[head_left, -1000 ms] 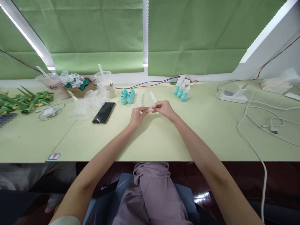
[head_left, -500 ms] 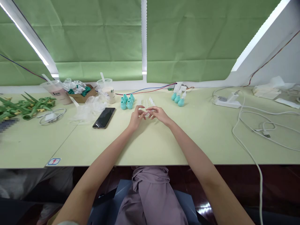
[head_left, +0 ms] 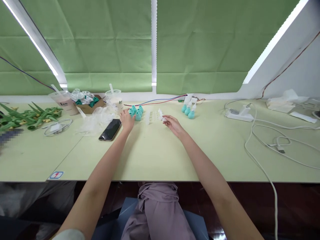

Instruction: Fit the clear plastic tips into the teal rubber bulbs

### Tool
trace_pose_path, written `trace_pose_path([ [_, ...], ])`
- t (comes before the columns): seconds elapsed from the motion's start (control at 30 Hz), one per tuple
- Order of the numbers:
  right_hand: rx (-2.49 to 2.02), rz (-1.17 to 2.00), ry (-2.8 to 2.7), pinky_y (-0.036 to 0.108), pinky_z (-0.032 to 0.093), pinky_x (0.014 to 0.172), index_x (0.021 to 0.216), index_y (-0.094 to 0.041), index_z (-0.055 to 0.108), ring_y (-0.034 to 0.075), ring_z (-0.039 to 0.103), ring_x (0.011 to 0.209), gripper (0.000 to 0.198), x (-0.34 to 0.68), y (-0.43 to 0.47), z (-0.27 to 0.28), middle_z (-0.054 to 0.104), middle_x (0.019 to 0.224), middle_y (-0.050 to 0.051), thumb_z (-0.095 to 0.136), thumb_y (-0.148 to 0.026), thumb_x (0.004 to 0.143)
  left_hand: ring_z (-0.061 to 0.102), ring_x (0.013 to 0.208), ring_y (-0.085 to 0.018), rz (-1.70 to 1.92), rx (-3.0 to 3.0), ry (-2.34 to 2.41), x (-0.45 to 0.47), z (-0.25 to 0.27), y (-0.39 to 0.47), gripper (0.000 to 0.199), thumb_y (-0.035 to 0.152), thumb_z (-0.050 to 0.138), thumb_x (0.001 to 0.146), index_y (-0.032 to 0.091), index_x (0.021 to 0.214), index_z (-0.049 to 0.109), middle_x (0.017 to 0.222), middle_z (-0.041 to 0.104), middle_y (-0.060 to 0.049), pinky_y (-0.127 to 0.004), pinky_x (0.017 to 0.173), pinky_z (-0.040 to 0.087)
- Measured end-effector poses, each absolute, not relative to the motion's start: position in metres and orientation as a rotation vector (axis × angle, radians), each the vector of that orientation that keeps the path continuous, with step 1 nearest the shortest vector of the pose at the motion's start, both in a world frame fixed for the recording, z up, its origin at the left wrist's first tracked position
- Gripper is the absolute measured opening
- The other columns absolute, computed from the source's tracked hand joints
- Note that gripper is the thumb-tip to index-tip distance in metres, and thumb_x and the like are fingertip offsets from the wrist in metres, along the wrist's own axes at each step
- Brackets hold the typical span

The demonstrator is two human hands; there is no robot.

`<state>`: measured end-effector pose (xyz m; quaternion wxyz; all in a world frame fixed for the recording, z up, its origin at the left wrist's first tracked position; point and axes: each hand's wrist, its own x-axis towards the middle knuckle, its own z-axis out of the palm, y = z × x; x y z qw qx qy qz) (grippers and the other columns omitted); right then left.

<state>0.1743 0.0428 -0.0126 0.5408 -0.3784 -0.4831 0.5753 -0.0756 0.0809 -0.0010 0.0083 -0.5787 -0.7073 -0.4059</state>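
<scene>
At the left side of a cluster of teal rubber bulbs (head_left: 138, 116), my left hand (head_left: 127, 122) has its fingers apart, touching or almost touching the nearest bulb. Whether it grips that bulb is not clear. My right hand (head_left: 173, 125) pinches a small clear plastic nozzle (head_left: 163, 119) between thumb and fingers. Between the hands lies a row of translucent plastic pieces (head_left: 147, 118), with more clear pieces (head_left: 159, 114) just beside the right fingertips. Farther right stand three teal bulbs with clear nozzles on top (head_left: 191, 115).
Left of my left hand lie a black phone (head_left: 110, 130) and a crumpled plastic bag (head_left: 96, 120). Behind them are drink cups (head_left: 114, 99) and a cardboard box (head_left: 91, 107). A power strip (head_left: 239, 115) and white cables (head_left: 257, 146) are on the right.
My hands, together before, are now apart. The left has moved left to the teal bulbs; the right has shifted slightly right with the nozzle. The view has tilted up a little.
</scene>
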Motion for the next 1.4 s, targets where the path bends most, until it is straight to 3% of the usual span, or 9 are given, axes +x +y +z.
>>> trace_pose_path([
  [0.17, -0.860, 1.397, -1.184, 0.022, 0.047, 0.069, 0.085, -0.021, 0.066, 0.010, 0.060, 0.070, 0.029, 0.173, 0.044, -0.014, 0.066, 0.082, 0.001, 0.067, -0.041, 0.064, 0.038, 0.117, -0.036, -1.165, -1.790, -2.382, -0.084, -0.003, 0.093, 0.042, 0.029, 0.065, 0.074, 0.017, 0.111, 0.052, 0.118, 0.051, -0.017, -0.049, 0.092, 0.032],
  [0.27, -0.826, 1.423, -1.181, 0.022, 0.046, 0.070, 0.086, -0.021, 0.067, 0.009, 0.060, 0.070, 0.029, 0.173, 0.044, -0.014, 0.065, 0.082, 0.001, 0.068, -0.041, 0.064, 0.041, 0.115, -0.034, -1.292, -1.816, -2.416, -0.088, -0.015, 0.097, 0.040, 0.028, 0.065, 0.075, 0.016, 0.110, 0.050, 0.117, 0.053, -0.015, -0.050, 0.092, 0.031],
  [0.47, -0.743, 1.470, -1.106, 0.018, 0.044, 0.070, 0.084, -0.020, 0.068, 0.006, 0.057, 0.069, 0.028, 0.174, 0.044, -0.013, 0.063, 0.080, -0.002, 0.072, -0.038, 0.063, 0.041, 0.113, -0.032, -1.647, -1.663, -2.334, -0.096, -0.030, 0.101, 0.027, 0.035, 0.067, 0.071, 0.017, 0.088, 0.055, 0.107, 0.056, -0.013, -0.049, 0.093, 0.032],
  [0.57, -0.754, 1.466, -1.100, 0.021, 0.043, 0.073, 0.084, -0.020, 0.067, 0.007, 0.057, 0.071, 0.029, 0.173, 0.044, -0.013, 0.063, 0.080, -0.001, 0.074, -0.037, 0.061, 0.047, 0.110, -0.027, -1.984, -1.681, -1.960, -0.090, -0.028, 0.098, 0.029, 0.034, 0.063, 0.073, 0.017, 0.095, 0.054, 0.106, 0.056, -0.010, -0.046, 0.094, 0.036],
  [0.67, -0.752, 1.462, -1.098, 0.022, 0.043, 0.073, 0.082, -0.020, 0.066, 0.008, 0.057, 0.071, 0.029, 0.173, 0.044, -0.013, 0.063, 0.079, -0.001, 0.074, -0.037, 0.061, 0.055, 0.098, -0.017, -2.100, -1.884, -1.747, -0.070, -0.021, 0.088, 0.033, 0.034, 0.056, 0.078, 0.020, 0.107, 0.050, 0.104, 0.059, -0.005, -0.034, 0.087, 0.045],
  [0.77, -0.776, 1.424, -1.096, 0.022, 0.042, 0.071, 0.081, -0.020, 0.064, 0.009, 0.058, 0.071, 0.029, 0.174, 0.044, -0.013, 0.063, 0.078, -0.001, 0.074, -0.038, 0.060, 0.057, 0.094, -0.017, -1.974, -2.385, -1.618, -0.041, -0.012, 0.070, 0.035, 0.037, 0.058, 0.076, 0.020, 0.106, 0.054, 0.102, 0.060, -0.005, -0.029, 0.079, 0.047],
  [0.87, -0.837, 1.341, -1.168, 0.022, 0.042, 0.071, 0.083, -0.021, 0.063, 0.009, 0.059, 0.072, 0.030, 0.176, 0.045, -0.013, 0.064, 0.080, -0.001, 0.073, -0.039, 0.062, 0.056, 0.096, -0.018, -1.651, -2.648, -1.528, -0.019, -0.007, 0.053, 0.031, 0.037, 0.057, 0.077, 0.019, 0.103, 0.059, 0.103, 0.060, -0.006, -0.031, 0.084, 0.045],
  [1.17, -0.894, 1.072, -1.436, 0.027, 0.046, 0.074, 0.088, -0.019, 0.067, 0.013, 0.061, 0.071, 0.034, 0.179, 0.048, -0.015, 0.066, 0.076, 0.002, 0.070, -0.044, 0.064, 0.056, 0.093, -0.018, -1.484, -2.832, -1.491, -0.010, -0.012, 0.042, 0.033, 0.039, 0.052, 0.081, 0.018, 0.106, 0.057, 0.103, 0.062, -0.006, -0.029, 0.083, 0.043],
  [1.4, -0.935, 0.919, -1.510, 0.027, 0.048, 0.069, 0.085, -0.018, 0.068, 0.013, 0.061, 0.067, 0.026, 0.175, 0.045, -0.013, 0.065, 0.073, 0.002, 0.068, -0.036, 0.067, 0.058, 0.089, -0.018, -1.490, -2.734, -1.549, -0.005, -0.018, 0.039, 0.032, 0.041, 0.054, 0.081, 0.018, 0.102, 0.058, 0.099, 0.064, -0.005, -0.029, 0.081, 0.043],
])
